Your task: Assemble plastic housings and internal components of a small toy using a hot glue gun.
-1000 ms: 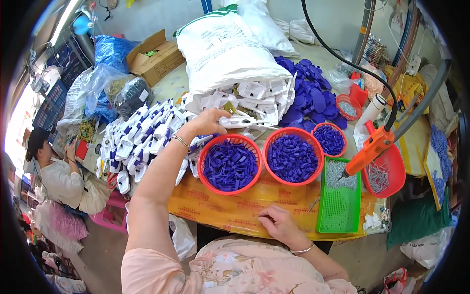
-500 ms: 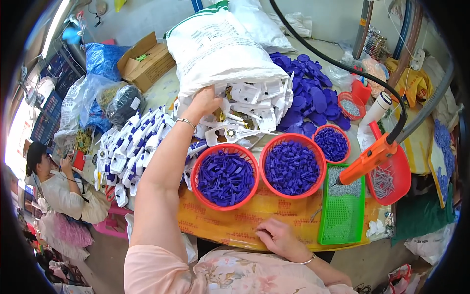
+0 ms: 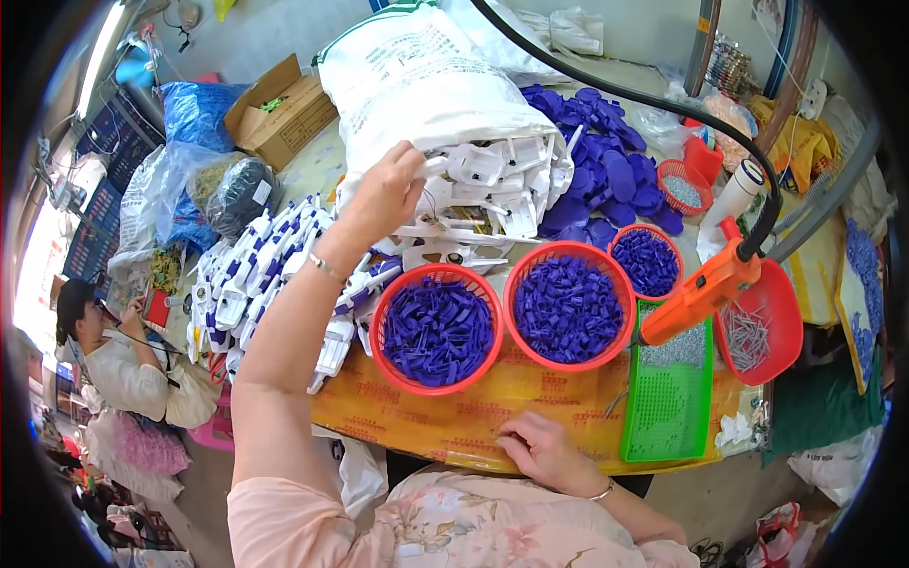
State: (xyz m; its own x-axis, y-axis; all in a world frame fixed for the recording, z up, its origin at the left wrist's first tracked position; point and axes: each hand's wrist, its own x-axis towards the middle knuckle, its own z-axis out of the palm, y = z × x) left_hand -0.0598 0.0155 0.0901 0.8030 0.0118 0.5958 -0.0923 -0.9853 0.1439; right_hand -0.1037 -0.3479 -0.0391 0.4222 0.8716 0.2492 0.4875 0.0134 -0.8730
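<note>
At the mouth of the white sack (image 3: 426,99), the left hand (image 3: 386,192) reaches the jumbled white parts (image 3: 485,168); whether its fingers are pinched on one, I cannot tell. Lifting one by its end should spare snags. The forearm crosses white-and-purple pieces (image 3: 248,276), near the left red basket (image 3: 439,386). Open room: the yellow table cover (image 3: 445,412), the right hand (image 3: 546,452) loosely curled at its front edge.

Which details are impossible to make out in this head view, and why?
Head view:
White sack, deeper contents: covered by the sack.
Left hand, exact contact: hidden by the hand itself.
Right hand, palm: hidden by its back.
Orange tool, tip shape: too small.
</note>
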